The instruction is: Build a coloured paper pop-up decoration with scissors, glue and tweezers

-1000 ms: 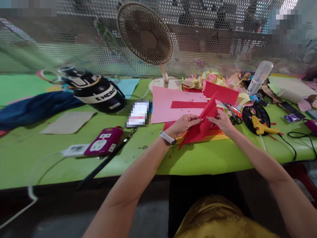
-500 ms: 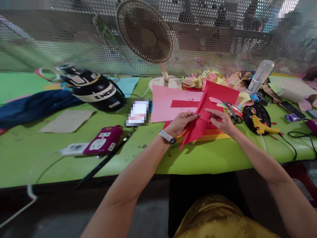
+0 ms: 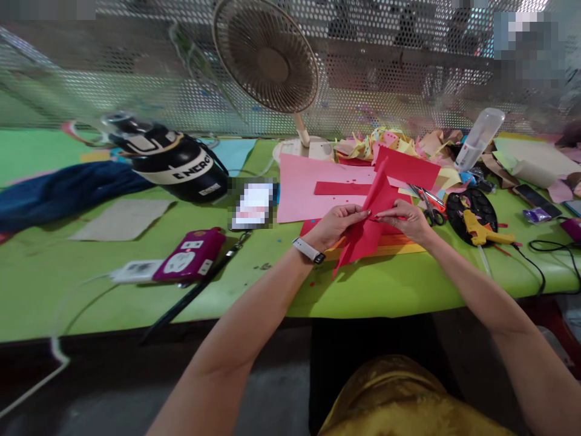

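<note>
Pinching the folded red paper point(image 3: 363, 242) between thumb and fingers, the left grip point(image 3: 333, 227) keeps much the same position as in the preceding frame. Change noted at the right grip point(image 3: 407, 219): its fingers, spread over the paper half a second ago, are now drawn together, tips pinching at the crease close beside the left fingertips. The paper's upper part, broader and flatter then, now stands as a narrower, steeper fold. Position of the paper: between the two grips, both holding it near mid-length; one part rises above the fingertips, the rest slants down below them, toward the person and to the left, ending in a point above the green counter point(image 3: 254, 290). Beneath and behind it: orange sheets point(image 3: 399, 247), and a pink sheet point(image 3: 297, 191) bearing a red strip point(image 3: 340, 188). Right of the right grip: scissors point(image 3: 433, 213), then a yellow glue gun point(image 3: 483, 231) resting partly on a black palette point(image 3: 457, 212).
</note>
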### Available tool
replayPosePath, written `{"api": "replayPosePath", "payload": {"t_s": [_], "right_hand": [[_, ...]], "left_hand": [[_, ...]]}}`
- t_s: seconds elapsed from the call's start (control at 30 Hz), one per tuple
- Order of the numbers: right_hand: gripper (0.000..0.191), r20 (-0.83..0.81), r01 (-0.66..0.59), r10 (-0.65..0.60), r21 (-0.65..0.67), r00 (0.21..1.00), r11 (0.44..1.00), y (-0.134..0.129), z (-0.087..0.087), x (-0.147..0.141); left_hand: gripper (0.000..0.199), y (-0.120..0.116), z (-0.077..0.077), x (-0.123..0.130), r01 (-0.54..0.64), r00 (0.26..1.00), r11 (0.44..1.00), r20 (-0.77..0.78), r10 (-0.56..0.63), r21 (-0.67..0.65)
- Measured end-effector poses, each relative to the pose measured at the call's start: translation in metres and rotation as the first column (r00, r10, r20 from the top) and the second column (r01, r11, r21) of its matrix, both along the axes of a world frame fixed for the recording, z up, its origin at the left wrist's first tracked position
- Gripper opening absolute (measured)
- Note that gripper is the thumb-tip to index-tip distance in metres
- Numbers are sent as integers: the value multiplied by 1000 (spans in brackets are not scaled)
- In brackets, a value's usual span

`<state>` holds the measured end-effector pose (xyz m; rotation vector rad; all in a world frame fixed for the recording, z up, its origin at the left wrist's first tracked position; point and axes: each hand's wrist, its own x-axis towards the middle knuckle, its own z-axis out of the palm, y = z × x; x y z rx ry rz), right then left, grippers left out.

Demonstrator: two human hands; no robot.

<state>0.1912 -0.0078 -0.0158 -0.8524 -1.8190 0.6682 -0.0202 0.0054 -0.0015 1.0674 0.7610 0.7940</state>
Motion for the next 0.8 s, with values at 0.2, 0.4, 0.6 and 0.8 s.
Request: {"api": "replayPosePath", "payload": {"t_s": [0.2,0.4,0.6,0.8], "right_hand": [[32,7,26,-25,-77,1000,997,-3,6,0],[30,-143,68,-92,-164,985,984,-6,3,-6],[26,-182,110,-150,-211,972,971,-11,3,-10],[25,-155,138,-170,-196,973,971,-10,7,-9]], "left_hand": [[24,-3,2,1,10,1000,1000,-27,-10,11],[28,-7,1,3,60,998,997,3,-61,47],[29,-8,-3,6,119,993,988,-1,-119,103],[31,-10,-1,2,182,983,977,-22,-181,112]]}}
